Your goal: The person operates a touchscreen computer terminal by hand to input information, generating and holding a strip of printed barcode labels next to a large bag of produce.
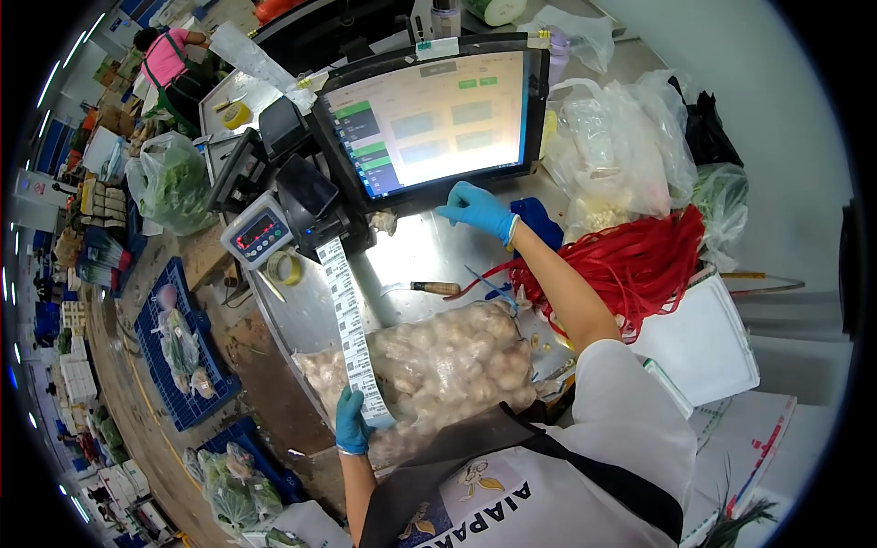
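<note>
A long strip of printed labels (345, 306) hangs from the black label printer (315, 196). My left hand (351, 422), in a blue glove, is closed on the strip's lower end. Also gloved in blue, my right hand (479, 212) is at the lower edge of the lit touchscreen monitor (434, 123). Its fingers point left, apart, with nothing visible in them; whether they touch the screen I cannot tell. Below the strip, a large clear bag of pale, round produce (448, 361) lies on the metal table (402, 260) against my front.
A knife (434, 288) lies behind the bag. Red straps (630, 269) and plastic bags (612, 137) crowd the right side. A scale display (258, 230) and tape roll (284, 268) are left of the printer. Blue pallets (174, 338) carry bagged vegetables; a person in pink (166, 64) stands far left.
</note>
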Motion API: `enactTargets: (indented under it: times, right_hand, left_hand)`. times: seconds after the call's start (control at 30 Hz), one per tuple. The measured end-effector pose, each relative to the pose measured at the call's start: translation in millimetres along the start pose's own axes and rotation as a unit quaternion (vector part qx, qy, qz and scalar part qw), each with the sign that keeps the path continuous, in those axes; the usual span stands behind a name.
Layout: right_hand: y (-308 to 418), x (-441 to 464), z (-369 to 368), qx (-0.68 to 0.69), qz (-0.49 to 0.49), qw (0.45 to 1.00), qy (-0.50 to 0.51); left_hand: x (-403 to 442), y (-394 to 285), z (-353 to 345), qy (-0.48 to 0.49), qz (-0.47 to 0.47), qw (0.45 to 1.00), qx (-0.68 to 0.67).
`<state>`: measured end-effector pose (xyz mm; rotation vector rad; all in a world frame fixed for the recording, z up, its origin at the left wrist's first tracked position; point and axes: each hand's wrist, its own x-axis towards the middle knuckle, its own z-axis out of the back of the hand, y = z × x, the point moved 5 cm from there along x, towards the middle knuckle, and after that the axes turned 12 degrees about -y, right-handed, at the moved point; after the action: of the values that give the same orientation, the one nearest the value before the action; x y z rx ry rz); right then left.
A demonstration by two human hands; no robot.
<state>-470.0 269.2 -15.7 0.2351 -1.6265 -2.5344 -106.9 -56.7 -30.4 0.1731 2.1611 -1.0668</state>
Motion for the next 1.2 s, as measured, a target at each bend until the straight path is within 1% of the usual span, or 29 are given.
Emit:
enactTargets:
  times: [0.13,0.23,0.33,0.63,0.9,1.2]
  right_hand:
    - [-1,-2,2,-0.005,0.014,1.0,0.001]
    - [-2,-1,6,-0.011,0.034,0.999,-0.019]
    - [0,-2,8,0.013,0.015,1.0,-0.013]
    - [6,-5,11,0.013,0.015,1.0,-0.017]
    - [7,4,19,0.024,0.032,0.999,-0.015]
    - [24,11,24,0.054,0.039,0.998,-0.023]
  left_hand:
    - [1,1,1,0.009,0.003,1.0,-0.005]
    - [0,1,1,0.021,0.0,1.0,-0.009]
    - [-1,1,1,0.021,-0.003,0.999,-0.025]
    - [3,4,6,0.02,0.002,0.998,-0.052]
    - [2,3,9,0.019,-0.01,0.996,-0.09]
    - [3,2,7,0.041,-0.006,0.994,-0.096]
